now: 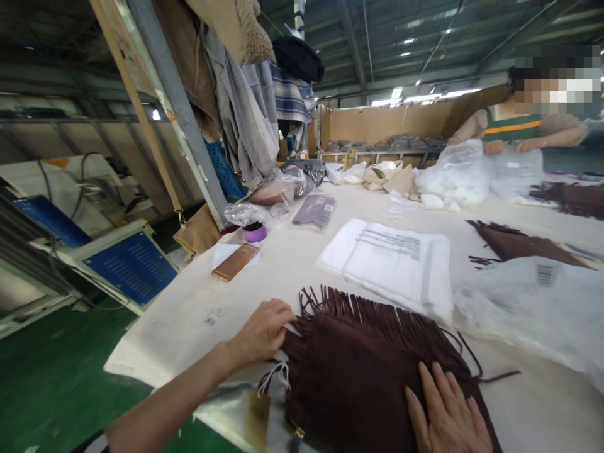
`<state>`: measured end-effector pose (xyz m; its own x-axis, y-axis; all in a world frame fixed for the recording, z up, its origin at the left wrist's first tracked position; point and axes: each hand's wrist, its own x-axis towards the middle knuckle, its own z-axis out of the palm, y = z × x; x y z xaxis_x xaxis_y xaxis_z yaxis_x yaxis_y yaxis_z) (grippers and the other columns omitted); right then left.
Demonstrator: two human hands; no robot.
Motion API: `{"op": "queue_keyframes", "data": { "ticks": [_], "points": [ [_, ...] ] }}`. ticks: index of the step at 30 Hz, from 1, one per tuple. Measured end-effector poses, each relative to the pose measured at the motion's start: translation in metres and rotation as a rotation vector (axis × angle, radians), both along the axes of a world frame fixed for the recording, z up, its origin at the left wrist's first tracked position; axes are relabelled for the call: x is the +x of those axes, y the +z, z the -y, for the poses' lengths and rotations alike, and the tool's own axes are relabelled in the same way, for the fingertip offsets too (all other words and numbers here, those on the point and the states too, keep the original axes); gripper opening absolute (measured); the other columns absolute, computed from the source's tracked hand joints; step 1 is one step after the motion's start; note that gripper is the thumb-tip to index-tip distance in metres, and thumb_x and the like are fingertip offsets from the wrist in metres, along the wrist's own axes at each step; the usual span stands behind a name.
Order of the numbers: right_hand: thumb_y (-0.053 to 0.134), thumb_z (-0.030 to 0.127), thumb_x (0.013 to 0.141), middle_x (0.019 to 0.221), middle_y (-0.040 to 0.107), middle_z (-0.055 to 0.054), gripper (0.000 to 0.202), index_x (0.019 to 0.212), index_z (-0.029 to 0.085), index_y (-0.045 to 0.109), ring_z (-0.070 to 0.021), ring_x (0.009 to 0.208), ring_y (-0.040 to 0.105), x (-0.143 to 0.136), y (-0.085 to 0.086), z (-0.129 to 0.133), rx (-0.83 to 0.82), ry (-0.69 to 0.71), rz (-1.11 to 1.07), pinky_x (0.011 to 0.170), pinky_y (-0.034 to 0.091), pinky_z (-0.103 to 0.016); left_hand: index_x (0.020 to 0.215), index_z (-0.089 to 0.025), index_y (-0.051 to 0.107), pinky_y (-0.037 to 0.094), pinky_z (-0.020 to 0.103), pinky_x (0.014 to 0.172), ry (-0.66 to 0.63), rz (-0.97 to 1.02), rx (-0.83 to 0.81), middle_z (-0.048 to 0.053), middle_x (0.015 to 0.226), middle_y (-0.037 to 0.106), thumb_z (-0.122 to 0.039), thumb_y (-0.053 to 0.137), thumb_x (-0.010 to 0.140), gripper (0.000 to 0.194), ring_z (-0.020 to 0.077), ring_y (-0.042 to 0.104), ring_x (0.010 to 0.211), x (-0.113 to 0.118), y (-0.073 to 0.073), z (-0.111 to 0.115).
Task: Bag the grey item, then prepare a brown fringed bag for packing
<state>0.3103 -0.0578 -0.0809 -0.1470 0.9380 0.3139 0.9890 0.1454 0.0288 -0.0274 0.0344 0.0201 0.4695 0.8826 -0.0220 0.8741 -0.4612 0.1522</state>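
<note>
A dark brown, suede-like fringed cover [353,377] lies on the table before me, long strips hanging off its far and side edges. It could be a cushion cover or a bag; I cannot tell. My left hand [267,330] is closed at its far left corner, with fringe strips at the fingertips. Spread flat on its right part is my right hand [446,409], fingers apart. At the near left edge a tan hang tag [257,418] dangles from a white string [275,377]. A zip pull [297,434] shows just beside it.
Beyond the cover lies a stack of printed clear bags [387,261]. A phone [236,262] and purple tape roll [255,232] sit left. Plastic bags [533,308] and another brown fringed piece [523,242] lie right. Across the table, a person [514,129] handles plastic.
</note>
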Motion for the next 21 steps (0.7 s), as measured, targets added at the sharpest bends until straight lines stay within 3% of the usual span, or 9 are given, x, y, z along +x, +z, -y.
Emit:
{"op": "queue_keyframes", "data": {
  "ticks": [3,9,12,15,18,21],
  "points": [
    [0.032,0.034,0.086,0.130,0.052,-0.015,0.047,0.124,0.014,0.053,-0.0329,0.124,0.042,0.000,0.002,0.001,-0.015,0.013,0.016,0.096,0.037,-0.053,0.081,-0.025,0.060,0.035,0.026,0.083,-0.129,0.021,-0.109,-0.005,0.095,0.061,-0.008,0.058,0.063,0.025,0.0147,0.052,0.094,0.012,-0.004,0.019],
    [0.032,0.033,0.087,0.128,0.054,-0.014,0.048,0.126,0.015,0.051,-0.0315,0.124,0.042,-0.003,0.007,0.001,0.001,-0.003,-0.012,0.096,0.036,-0.052,0.076,-0.017,0.058,0.033,0.040,0.076,0.068,-0.076,-0.032,0.007,0.087,0.059,0.001,0.041,0.066,0.026,0.0237,0.050,0.088,-0.010,0.006,0.023],
    [0.033,0.032,0.086,0.127,0.055,-0.014,0.047,0.126,0.014,0.052,-0.0310,0.124,0.042,-0.007,0.010,0.001,0.011,-0.019,-0.022,0.098,0.035,-0.051,0.088,-0.020,0.058,0.034,0.035,0.081,-0.005,0.004,-0.075,0.004,0.096,0.059,-0.001,0.046,0.067,0.032,0.0205,0.049,0.096,-0.002,0.008,0.029],
    [0.033,0.031,0.086,0.128,0.054,-0.014,0.046,0.123,0.014,0.054,-0.0313,0.124,0.042,-0.006,0.010,0.002,0.007,-0.016,0.012,0.098,0.035,-0.051,0.080,-0.023,0.059,0.035,0.030,0.078,-0.059,0.008,-0.193,-0.002,0.089,0.061,-0.006,0.053,0.064,0.025,0.0173,0.052,0.092,0.013,0.003,0.035],
    [0.034,0.029,0.086,0.130,0.052,-0.014,0.043,0.119,0.015,0.057,-0.0328,0.124,0.042,-0.004,0.008,0.003,-0.009,0.023,0.071,0.097,0.035,-0.052,0.071,-0.021,0.059,0.035,0.034,0.073,0.046,-0.092,-0.183,0.001,0.082,0.061,-0.003,0.048,0.063,0.022,0.0204,0.053,0.086,0.012,0.004,0.036],
    [0.034,0.028,0.086,0.128,0.054,-0.014,0.041,0.115,0.016,0.060,-0.0331,0.123,0.042,-0.004,0.008,0.003,-0.002,0.024,0.067,0.096,0.035,-0.053,0.075,-0.018,0.059,0.035,0.039,0.074,0.141,-0.145,-0.115,0.007,0.085,0.060,0.001,0.040,0.065,0.029,0.0243,0.051,0.087,-0.001,0.011,0.036]
  ]
}}
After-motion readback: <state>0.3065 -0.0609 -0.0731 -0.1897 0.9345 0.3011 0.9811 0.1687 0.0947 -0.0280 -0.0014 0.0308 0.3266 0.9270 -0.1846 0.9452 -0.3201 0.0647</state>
